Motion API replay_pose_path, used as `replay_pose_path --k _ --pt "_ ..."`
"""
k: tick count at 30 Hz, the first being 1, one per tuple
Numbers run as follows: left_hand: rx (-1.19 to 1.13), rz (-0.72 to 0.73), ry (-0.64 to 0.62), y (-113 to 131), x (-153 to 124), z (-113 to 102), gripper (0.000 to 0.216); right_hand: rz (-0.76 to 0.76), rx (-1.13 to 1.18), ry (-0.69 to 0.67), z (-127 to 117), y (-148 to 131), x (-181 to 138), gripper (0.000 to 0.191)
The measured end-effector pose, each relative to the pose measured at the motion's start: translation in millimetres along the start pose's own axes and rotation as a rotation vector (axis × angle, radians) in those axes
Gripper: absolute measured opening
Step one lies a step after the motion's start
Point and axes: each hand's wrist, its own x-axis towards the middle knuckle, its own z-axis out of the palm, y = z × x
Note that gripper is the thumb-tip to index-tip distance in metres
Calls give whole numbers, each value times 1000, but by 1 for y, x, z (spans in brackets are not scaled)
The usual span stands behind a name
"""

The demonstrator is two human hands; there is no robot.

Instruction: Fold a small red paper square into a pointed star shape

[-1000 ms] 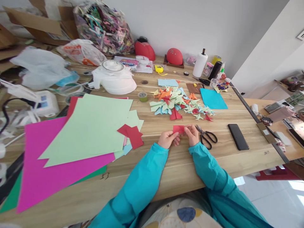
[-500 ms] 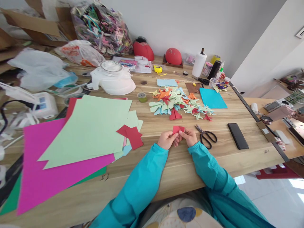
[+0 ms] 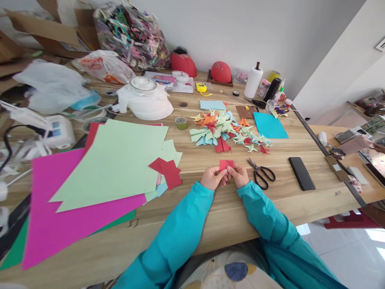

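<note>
Found a small red paper piece (image 3: 226, 164) held over the table (image 3: 279, 200), between the near edge and the middle. Cannot confirm contact with the tabletop. Observed the left hand (image 3: 213, 178) with thumb and curled fingers closed on the lower left of the paper. Observed the right hand (image 3: 239, 176) likewise pinched on the lower right, thumb tip close to the left one. Noted teal sleeves (image 3: 180, 216) down to both wrists.

Noted black-handled scissors (image 3: 261, 173) just beside the right hand, blades toward the far edge. Found a heap of folded paper shapes (image 3: 221, 124) beyond both hands, in green, orange, blue and red. Noted overlapping red scraps (image 3: 170, 172) to the left, partly over pale green sheets (image 3: 117, 160). Found these lying on a magenta sheet (image 3: 90, 224), reaching toward the near left corner.

Logged a dark phone (image 3: 301, 173) toward the right edge, well apart from the hands. Recorded a bright blue sheet (image 3: 270, 125) right of the heap, and a tape roll (image 3: 181, 123) to its left. Sighted a yellow tape measure (image 3: 201, 87) and a red dome (image 3: 221, 71) near the far edge.
</note>
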Motion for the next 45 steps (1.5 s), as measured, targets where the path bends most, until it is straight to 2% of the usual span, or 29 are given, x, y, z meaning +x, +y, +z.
replay_pose_path --k 4,8,11,14,18,23,30,45 --pt "-169 -103 -38 0 3 0 36 103 140 -53 1 2 1 36" --pt "-239 -166 -50 1 5 -2 34 88 193 43 -1 2 3 31" --pt "-269 -194 -62 1 5 -2 32 140 174 61 -3 1 3 41" --pt "-288 -212 -75 0 5 -1 31 212 140 -15 -5 -1 2 48" --pt "-273 -239 -115 -1 4 -1 31 256 155 -144 -7 -3 1 37" --pt "-258 -207 -159 -4 3 -1 27 316 339 -293 -7 -3 0 30" --pt "-456 -194 -66 -8 3 7 28 364 674 -361 -3 6 2 38" --pt "-712 -135 -109 -10 3 8 44 422 762 -342 -1 5 2 51"
